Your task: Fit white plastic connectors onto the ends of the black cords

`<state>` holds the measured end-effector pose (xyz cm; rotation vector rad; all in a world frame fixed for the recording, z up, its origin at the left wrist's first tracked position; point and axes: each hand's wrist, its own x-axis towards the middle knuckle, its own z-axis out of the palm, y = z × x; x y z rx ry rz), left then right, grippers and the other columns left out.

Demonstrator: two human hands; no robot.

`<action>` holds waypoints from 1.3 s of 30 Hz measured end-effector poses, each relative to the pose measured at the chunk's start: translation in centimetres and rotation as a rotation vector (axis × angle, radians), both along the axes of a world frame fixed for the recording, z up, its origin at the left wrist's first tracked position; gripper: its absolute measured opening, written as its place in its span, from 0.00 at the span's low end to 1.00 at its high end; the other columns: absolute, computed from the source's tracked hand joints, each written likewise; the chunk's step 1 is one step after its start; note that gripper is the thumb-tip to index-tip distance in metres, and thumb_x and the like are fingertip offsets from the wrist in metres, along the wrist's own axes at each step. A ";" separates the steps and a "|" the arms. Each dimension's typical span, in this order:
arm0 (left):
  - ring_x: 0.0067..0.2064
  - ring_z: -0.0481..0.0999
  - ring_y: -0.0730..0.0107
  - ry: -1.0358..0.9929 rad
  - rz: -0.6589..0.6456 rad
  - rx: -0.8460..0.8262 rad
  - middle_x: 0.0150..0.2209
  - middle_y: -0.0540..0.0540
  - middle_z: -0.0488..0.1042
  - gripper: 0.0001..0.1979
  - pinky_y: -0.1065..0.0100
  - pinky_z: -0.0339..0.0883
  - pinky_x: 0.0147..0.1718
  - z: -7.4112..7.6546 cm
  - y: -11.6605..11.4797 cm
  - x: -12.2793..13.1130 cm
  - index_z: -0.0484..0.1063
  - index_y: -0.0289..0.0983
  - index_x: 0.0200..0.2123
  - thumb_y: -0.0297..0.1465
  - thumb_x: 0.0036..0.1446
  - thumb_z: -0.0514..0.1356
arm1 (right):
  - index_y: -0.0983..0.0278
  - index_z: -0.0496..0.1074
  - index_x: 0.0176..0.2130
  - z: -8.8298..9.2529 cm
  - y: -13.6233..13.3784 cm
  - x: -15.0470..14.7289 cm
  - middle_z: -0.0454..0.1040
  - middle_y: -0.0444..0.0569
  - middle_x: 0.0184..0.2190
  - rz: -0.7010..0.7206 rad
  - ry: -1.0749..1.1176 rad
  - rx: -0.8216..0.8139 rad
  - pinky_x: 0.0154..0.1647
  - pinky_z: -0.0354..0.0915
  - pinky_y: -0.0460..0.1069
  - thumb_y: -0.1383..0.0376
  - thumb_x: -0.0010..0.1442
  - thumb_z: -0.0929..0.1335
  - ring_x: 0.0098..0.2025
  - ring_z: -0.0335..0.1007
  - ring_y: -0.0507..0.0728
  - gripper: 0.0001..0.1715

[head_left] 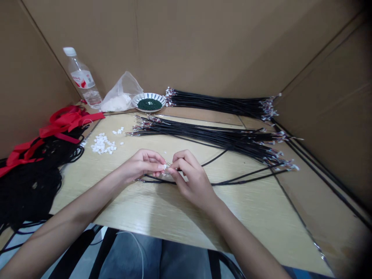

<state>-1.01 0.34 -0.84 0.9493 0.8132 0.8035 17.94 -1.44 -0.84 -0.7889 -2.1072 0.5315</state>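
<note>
Head view — black wire (223, 183) crosswise

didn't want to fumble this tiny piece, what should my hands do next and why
Probably ease the end of the thin black wire with your right hand into the small white plastic connector pinched by your left hand, since the fingertips meet there, though they hide the exact fit.

Brown cardboard panels (186, 42) stand along the far, left and right sides of a light wood-grain table (255, 217), meeting in creased corners. Soft, even indoor light falls across the tabletop, dimming toward the right panel.
</note>
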 end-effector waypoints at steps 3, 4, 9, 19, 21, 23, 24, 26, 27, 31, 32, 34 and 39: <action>0.21 0.72 0.77 -0.007 0.008 -0.005 0.19 0.48 0.74 0.11 0.78 0.62 0.21 0.0 0.0 0.0 0.76 0.29 0.27 0.27 0.39 0.71 | 0.64 0.66 0.34 0.1 0.0 0.0 0.63 0.50 0.37 0.007 0.048 -0.043 0.36 0.62 0.48 0.70 0.62 0.63 0.39 0.63 0.54 0.04; 0.21 0.72 0.78 -0.009 0.009 -0.008 0.19 0.48 0.74 0.11 0.78 0.63 0.21 0.0 0.0 -0.1 0.76 0.29 0.27 0.27 0.38 0.71 | 0.64 0.67 0.34 0.2 0.0 -0.1 0.63 0.50 0.37 0.009 0.063 -0.057 0.36 0.62 0.48 0.70 0.61 0.64 0.39 0.63 0.54 0.03; 0.20 0.72 0.78 -0.012 0.000 -0.018 0.19 0.48 0.75 0.11 0.77 0.64 0.21 0.0 0.1 -0.1 0.76 0.29 0.27 0.27 0.38 0.71 | 0.65 0.68 0.32 0.4 -0.2 -0.2 0.62 0.50 0.36 0.010 0.116 -0.103 0.29 0.61 0.47 0.73 0.57 0.64 0.38 0.62 0.54 0.05; 0.21 0.72 0.77 0.002 0.000 0.001 0.19 0.48 0.74 0.11 0.78 0.63 0.21 0.0 0.1 0.0 0.75 0.29 0.27 0.27 0.39 0.71 | 0.65 0.68 0.32 0.2 -0.1 0.0 0.63 0.50 0.37 0.014 0.088 -0.106 0.35 0.62 0.49 0.72 0.58 0.64 0.40 0.62 0.55 0.05; 0.21 0.72 0.77 0.012 -0.001 -0.002 0.19 0.49 0.74 0.11 0.77 0.63 0.21 0.1 0.0 0.0 0.75 0.29 0.26 0.27 0.38 0.71 | 0.65 0.68 0.32 0.2 0.0 0.0 0.63 0.50 0.37 0.022 0.090 -0.108 0.34 0.62 0.48 0.73 0.58 0.64 0.40 0.62 0.55 0.05; 0.21 0.72 0.77 0.019 -0.005 -0.005 0.19 0.49 0.74 0.11 0.78 0.63 0.21 0.1 0.0 0.0 0.74 0.29 0.26 0.27 0.38 0.71 | 0.65 0.68 0.32 0.2 0.0 0.0 0.63 0.50 0.37 0.024 0.091 -0.108 0.34 0.62 0.48 0.72 0.58 0.64 0.40 0.62 0.55 0.05; 0.21 0.72 0.77 0.020 -0.009 -0.006 0.19 0.49 0.74 0.12 0.78 0.63 0.20 0.1 0.1 0.0 0.74 0.29 0.26 0.28 0.38 0.71 | 0.65 0.68 0.32 0.2 0.0 0.0 0.63 0.50 0.37 0.024 0.091 -0.110 0.34 0.62 0.48 0.72 0.58 0.64 0.40 0.62 0.55 0.05; 0.21 0.72 0.78 0.016 -0.021 -0.007 0.19 0.49 0.74 0.12 0.78 0.63 0.21 0.1 0.1 0.0 0.74 0.29 0.26 0.28 0.37 0.72 | 0.65 0.68 0.32 0.2 0.0 0.0 0.63 0.50 0.37 0.024 0.088 -0.113 0.34 0.62 0.48 0.72 0.58 0.64 0.39 0.62 0.55 0.05; 0.21 0.72 0.77 0.015 -0.025 -0.006 0.19 0.48 0.74 0.12 0.78 0.63 0.21 0.1 0.1 0.0 0.74 0.29 0.26 0.28 0.37 0.72 | 0.65 0.67 0.32 0.2 0.0 0.0 0.63 0.50 0.37 0.024 0.087 -0.114 0.35 0.62 0.49 0.72 0.58 0.64 0.39 0.62 0.55 0.05; 0.21 0.72 0.77 0.029 -0.032 0.000 0.19 0.48 0.74 0.12 0.77 0.63 0.21 0.1 0.1 -0.1 0.74 0.29 0.26 0.28 0.37 0.72 | 0.64 0.67 0.32 0.1 0.0 0.0 0.63 0.50 0.37 0.026 0.081 -0.118 0.38 0.63 0.50 0.72 0.58 0.64 0.40 0.62 0.55 0.04; 0.21 0.72 0.77 0.036 -0.034 0.005 0.20 0.48 0.75 0.12 0.77 0.63 0.21 0.0 0.1 -0.1 0.74 0.29 0.26 0.29 0.37 0.71 | 0.64 0.67 0.32 0.1 0.0 0.0 0.63 0.50 0.38 0.027 0.079 -0.119 0.38 0.63 0.50 0.72 0.58 0.64 0.40 0.62 0.55 0.04; 0.21 0.72 0.77 0.047 -0.042 0.018 0.20 0.48 0.75 0.12 0.77 0.64 0.22 0.0 0.2 -0.1 0.75 0.29 0.27 0.29 0.38 0.71 | 0.64 0.67 0.32 0.1 0.0 0.1 0.63 0.50 0.37 0.032 0.078 -0.117 0.39 0.63 0.50 0.72 0.58 0.64 0.40 0.62 0.55 0.04; 0.21 0.72 0.78 0.052 -0.066 0.051 0.20 0.48 0.75 0.11 0.77 0.64 0.22 -0.2 0.2 -0.2 0.75 0.30 0.27 0.29 0.39 0.71 | 0.63 0.67 0.33 0.1 0.0 0.1 0.63 0.50 0.37 0.034 0.070 -0.114 0.39 0.63 0.50 0.71 0.59 0.64 0.39 0.62 0.55 0.04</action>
